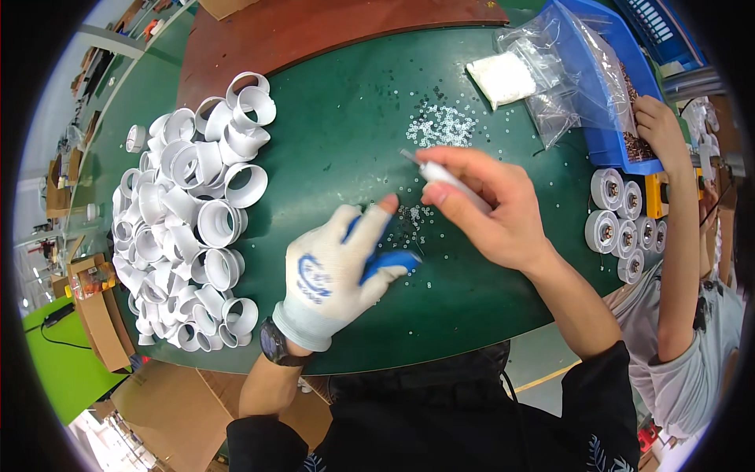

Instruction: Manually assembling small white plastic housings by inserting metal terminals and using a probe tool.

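My left hand [330, 267] wears a white knitted glove with blue-coated fingers, and one bare fingertip pokes out of it. Its thumb and forefinger are spread apart over the green tabletop, next to small dark and clear rings [410, 224]; nothing shows between them. To the right, my bare right hand [495, 208] is closed round a slim white cylindrical tool [464, 189] with a narrow tip pointing to the upper left. The fingers cover part of the tool, so its exact kind cannot be made out. Beyond this hand lies a larger patch of tiny clear rings [442, 126].
White plastic pipe fittings [185, 204] are heaped on the left. At the back right are a bag of white material [502, 80] and a blue bin [612, 149] of small copper-coloured parts, where another person's hand [659, 130] reaches. Round white parts [605, 189] stand below it.
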### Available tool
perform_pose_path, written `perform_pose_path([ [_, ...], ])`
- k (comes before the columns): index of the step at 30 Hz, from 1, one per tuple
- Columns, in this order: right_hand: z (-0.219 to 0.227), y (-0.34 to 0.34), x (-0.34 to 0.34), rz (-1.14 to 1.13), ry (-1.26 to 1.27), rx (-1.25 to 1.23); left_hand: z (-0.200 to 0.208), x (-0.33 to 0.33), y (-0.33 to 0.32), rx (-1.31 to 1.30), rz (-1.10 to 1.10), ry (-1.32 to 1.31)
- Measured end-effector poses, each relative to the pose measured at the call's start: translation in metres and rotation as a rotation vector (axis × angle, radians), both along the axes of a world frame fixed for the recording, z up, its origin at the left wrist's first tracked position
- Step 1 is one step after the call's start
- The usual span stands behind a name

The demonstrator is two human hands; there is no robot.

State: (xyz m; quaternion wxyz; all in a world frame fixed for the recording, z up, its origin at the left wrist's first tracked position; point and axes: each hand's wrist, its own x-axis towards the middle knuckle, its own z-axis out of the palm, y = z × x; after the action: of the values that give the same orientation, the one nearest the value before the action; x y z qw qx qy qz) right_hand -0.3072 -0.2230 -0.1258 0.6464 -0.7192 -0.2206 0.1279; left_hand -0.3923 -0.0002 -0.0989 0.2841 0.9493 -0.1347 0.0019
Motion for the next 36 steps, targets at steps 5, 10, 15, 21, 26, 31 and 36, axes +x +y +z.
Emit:
perform_pose_path([
  [5, -0.001, 0.01, -0.003, 0.077, -0.299, -0.048, -0.003, -0.007, 0.006, -1.075, 0.424, 0.288],
  [10, 0.0, 0.015, -0.005, 0.115, -0.301, -0.078, -0.003, -0.006, 0.005, -1.103, 0.422, 0.298],
  [15, 0.0, 0.016, -0.005, 0.133, -0.291, -0.101, 0.001, -0.004, 0.002, -1.056, 0.469, 0.32],
  [21, -0.001, 0.017, -0.006, 0.119, -0.278, -0.099, -0.002, -0.004, 0.005, -1.094, 0.426, 0.348],
  [26, -0.001, 0.015, -0.005, 0.112, -0.338, -0.094, -0.01, -0.01, -0.001, -0.895, 0.375, 0.161],
  [31, -0.001, 0.006, -0.001, -0.011, -0.232, -0.047, -0.014, 0.005, 0.01, -0.349, 0.137, -0.179],
  [36, -0.001, 0.005, -0.001, -0.005, -0.101, 0.018, 0.005, 0.012, -0.008, 0.111, 0.041, 0.033],
])
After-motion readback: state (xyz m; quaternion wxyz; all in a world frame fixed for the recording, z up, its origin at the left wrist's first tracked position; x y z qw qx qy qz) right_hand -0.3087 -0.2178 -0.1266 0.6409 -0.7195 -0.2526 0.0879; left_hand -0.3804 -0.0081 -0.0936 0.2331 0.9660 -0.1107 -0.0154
